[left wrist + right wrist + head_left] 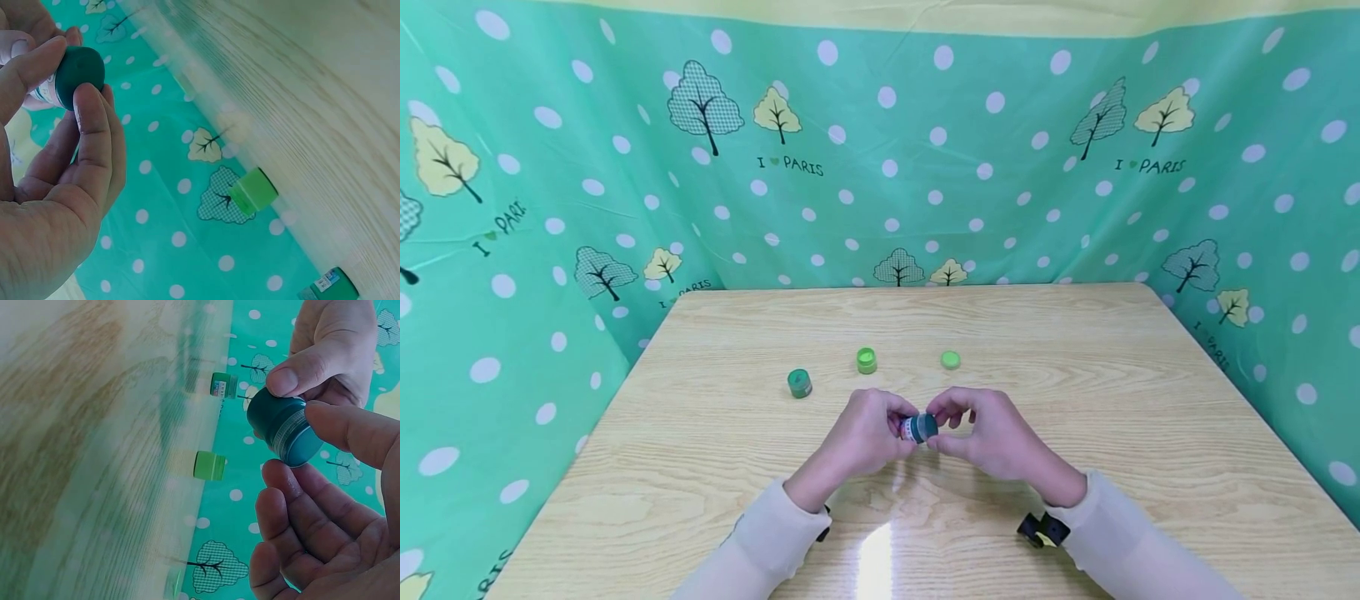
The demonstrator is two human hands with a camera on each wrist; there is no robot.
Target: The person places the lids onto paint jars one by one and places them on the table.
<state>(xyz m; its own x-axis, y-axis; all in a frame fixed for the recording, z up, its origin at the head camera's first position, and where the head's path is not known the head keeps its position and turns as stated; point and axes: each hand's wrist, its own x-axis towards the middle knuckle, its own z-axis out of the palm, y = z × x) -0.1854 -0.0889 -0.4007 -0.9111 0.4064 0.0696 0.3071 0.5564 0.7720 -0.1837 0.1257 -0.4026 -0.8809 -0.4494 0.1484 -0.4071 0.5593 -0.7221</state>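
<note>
A small dark teal paint jar [919,428] is held above the table between both hands, tilted on its side. My left hand [867,433] grips its body, where a pale printed label shows. The thumb and fingertips of my right hand [981,429] pinch the jar's capped end. In the right wrist view, a clear ridged band runs round the jar [269,422] near those fingertips; the other right fingers curl loosely below. From the left wrist view, the dark rounded end [81,75] of the jar lies between my left fingertips.
Beyond the hands stand a bright green jar [866,361] and, to its left, a darker green jar [799,383] with a label. A flat light green disc, like a lid [951,360], lies at right. Patterned green cloth [910,167] surrounds the wooden table [1075,333].
</note>
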